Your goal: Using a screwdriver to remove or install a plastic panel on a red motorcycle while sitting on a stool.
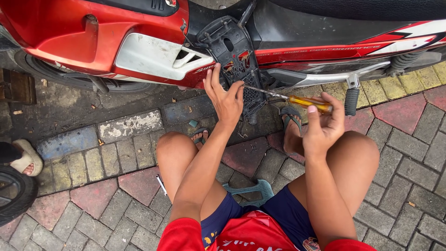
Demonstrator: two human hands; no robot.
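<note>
My right hand (324,122) grips a screwdriver (304,102) by its yellow handle, the metal shaft pointing left toward a black plastic panel (232,51) hanging off the side of a red motorcycle (69,32). My left hand (224,95) rests with fingers spread against the lower part of that panel, just left of the screwdriver tip. I sit low on a small teal stool (253,189) with both knees raised in front of me.
A black footpeg (351,100) sticks out right of the screwdriver. Another person's sandalled foot (25,160) and a tyre (14,193) are at the left edge. A small tool (161,184) lies on the paving bricks by my left thigh.
</note>
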